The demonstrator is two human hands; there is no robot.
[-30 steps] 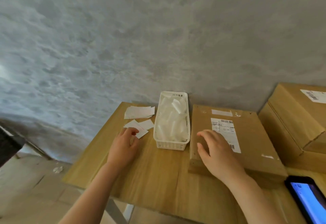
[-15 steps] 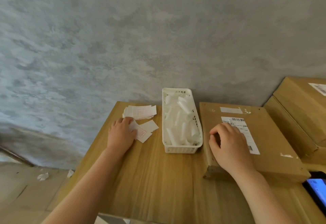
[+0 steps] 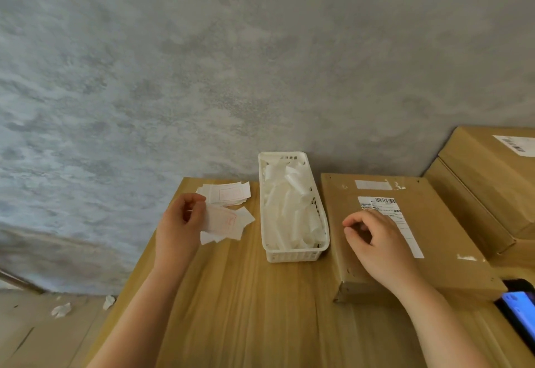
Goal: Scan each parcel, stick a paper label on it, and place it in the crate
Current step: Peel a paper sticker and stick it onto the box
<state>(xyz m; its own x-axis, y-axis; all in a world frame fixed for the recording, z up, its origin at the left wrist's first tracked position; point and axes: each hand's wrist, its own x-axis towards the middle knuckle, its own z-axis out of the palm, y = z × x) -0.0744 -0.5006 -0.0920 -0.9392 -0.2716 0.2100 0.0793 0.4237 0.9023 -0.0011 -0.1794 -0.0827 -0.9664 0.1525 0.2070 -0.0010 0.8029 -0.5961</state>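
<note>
Lying flat at the table's (image 3: 260, 309) right side, the brown parcel (image 3: 434, 237) carries a shipping label (image 3: 405, 224). Left of it stands a white basket (image 3: 292, 254) of paper strips; far right, stacked boxes (image 3: 486, 191). Curled loosely, holding nothing, the right hand (image 3: 376, 246) seems to rest on the parcel. Pinching one paper label (image 3: 221, 221), the left hand (image 3: 181, 221) hovers above loose slips (image 3: 228, 194).

packing station | brown cardboard parcels with barcode labels (image 3: 411, 231) | white paper label slips (image 3: 228, 192) | wooden table (image 3: 260, 309) | grey concrete wall (image 3: 231, 63)
</note>
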